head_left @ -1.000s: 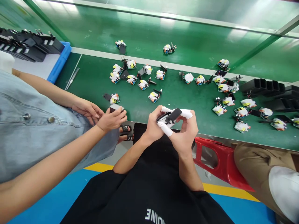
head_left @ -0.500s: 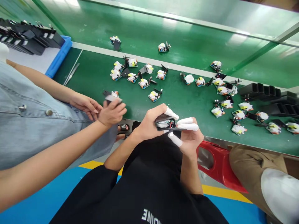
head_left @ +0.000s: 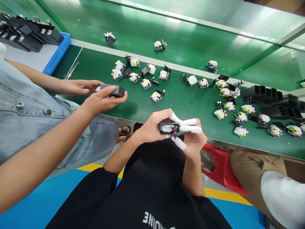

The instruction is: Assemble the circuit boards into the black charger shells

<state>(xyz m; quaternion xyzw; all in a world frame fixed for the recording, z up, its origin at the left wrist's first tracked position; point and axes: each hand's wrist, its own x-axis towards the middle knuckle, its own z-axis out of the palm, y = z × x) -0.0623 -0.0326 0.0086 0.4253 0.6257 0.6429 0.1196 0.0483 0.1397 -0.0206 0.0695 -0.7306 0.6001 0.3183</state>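
Note:
My left hand (head_left: 152, 125) is wrapped round a small black plastic case (head_left: 162, 122), its open end turned up towards me. A circuit board with white filler and red and black wires (head_left: 168, 128) sits inside it. White finger cots cover the tips of several fingers on both hands. My right hand (head_left: 195, 140) pinches a flat black cover (head_left: 184, 133) at the case's near right edge, thumb below and fingers above. Two of its fingertips reach the right end of the opening. The cover's far side is hidden by those fingers.
Circuit boards with black covers (head_left: 156, 96) lie scattered over the green bench (head_left: 186, 105). Empty black cases (head_left: 259, 92) stand at right. On the left, a co-worker's hands (head_left: 105, 98) hold another case, near a blue tray (head_left: 58, 54). A red stool (head_left: 219, 165) is below right.
The co-worker on the left has raised and turned a black case, now held in both hands; the board near those hands is no longer visible on the bench. My hands barely moved.

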